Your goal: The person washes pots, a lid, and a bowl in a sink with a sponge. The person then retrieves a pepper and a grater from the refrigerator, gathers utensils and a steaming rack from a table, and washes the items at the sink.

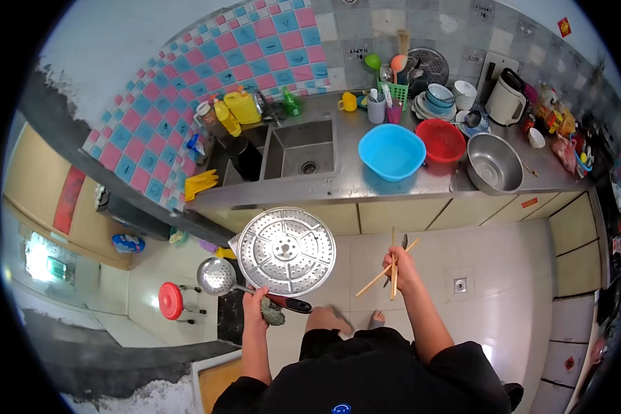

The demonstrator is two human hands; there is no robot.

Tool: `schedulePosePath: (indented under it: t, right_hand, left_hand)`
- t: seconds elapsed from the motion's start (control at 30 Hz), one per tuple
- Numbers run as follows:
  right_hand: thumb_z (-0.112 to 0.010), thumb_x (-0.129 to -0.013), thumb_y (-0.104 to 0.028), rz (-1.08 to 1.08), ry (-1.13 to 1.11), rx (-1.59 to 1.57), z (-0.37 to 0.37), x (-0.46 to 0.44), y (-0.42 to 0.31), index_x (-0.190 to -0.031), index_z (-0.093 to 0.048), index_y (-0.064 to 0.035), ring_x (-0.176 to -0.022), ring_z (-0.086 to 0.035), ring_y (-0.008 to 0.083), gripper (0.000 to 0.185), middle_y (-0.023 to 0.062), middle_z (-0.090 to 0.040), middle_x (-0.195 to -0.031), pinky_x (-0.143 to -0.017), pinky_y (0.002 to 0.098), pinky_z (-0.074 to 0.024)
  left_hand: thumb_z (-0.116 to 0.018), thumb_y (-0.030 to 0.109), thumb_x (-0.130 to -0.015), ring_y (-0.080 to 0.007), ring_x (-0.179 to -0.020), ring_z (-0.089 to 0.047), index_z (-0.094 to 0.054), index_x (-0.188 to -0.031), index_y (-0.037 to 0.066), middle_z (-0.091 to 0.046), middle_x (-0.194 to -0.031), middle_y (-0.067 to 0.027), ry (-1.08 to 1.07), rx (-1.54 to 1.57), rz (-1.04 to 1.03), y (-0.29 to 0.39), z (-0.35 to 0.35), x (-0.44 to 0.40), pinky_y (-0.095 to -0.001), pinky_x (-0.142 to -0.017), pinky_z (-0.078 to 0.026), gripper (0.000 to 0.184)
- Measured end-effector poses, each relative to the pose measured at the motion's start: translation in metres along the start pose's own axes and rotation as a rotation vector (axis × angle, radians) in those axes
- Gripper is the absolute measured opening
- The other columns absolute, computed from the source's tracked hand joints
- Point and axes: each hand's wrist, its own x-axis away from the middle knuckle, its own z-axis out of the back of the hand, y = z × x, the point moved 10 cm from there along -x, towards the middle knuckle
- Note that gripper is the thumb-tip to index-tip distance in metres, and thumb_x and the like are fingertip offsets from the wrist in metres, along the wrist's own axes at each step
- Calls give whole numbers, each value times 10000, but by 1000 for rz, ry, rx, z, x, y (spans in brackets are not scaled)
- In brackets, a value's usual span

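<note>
Held out over the floor, my left hand (255,308) is closed around a slotted ladle (217,277) with a dark red and black handle. A round perforated metal steamer plate (286,251) is at the same hand, above the handle, and a grey-green scouring pad (272,312) hangs by the fingers. How each is gripped is partly hidden. Wooden chopsticks (374,279) cross in my right hand (401,268), whose fingers are wrapped round them together with a thin dark utensil (404,241).
Along the metal counter (255,196) are a double sink (300,150), a blue basin (392,152), a red basin (440,141) and a steel bowl (495,163). Stacked bowls, bottles and a kettle (506,100) stand behind. A red stool (170,301) is at the left.
</note>
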Motion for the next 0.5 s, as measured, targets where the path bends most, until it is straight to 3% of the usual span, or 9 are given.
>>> schedulePosePath:
  t: [0.2, 0.27, 0.37, 0.5]
  right_hand:
    - [-564, -823, -196, 383, 307, 242, -26, -131, -106, -730, -459, -90, -434, -418, 133, 176, 30, -470, -565, -382, 281, -316]
    - [-573, -833, -224, 463, 428, 110, -14, -169, -128, -715, -463, -76, -420, -427, 154, 219, 44, -473, -568, -371, 290, -316]
    - [-588, -834, -240, 545, 775, 109, 20, -205, -154, -713, -480, -57, -412, -427, 177, 245, 63, -477, -572, -354, 308, -322]
    - [-618, -805, -218, 428, 819, 256, 17, -230, -160, -709, -512, -33, -402, -441, 186, 234, 73, -479, -560, -337, 325, -336]
  left_hand:
    - [-595, 80, -769, -240, -950, -611, -480, -1199, -16, -586, -1089, -125, -155, -17, 67, 13, -42, -154, -352, -823, -509, 455]
    - [-614, 64, -769, -217, -926, -613, -504, -1170, -12, -597, -1068, -111, -183, -50, 121, 32, -55, -192, -329, -793, -507, 423]
    - [-607, 35, -770, -202, -888, -620, -522, -1149, -11, -613, -1027, -99, -237, -110, 148, 51, -61, -253, -314, -779, -509, 390]
    - [-596, 18, -770, -195, -868, -624, -525, -1148, -13, -619, -1015, -90, -208, -118, 178, 77, -57, -308, -306, -778, -509, 386]
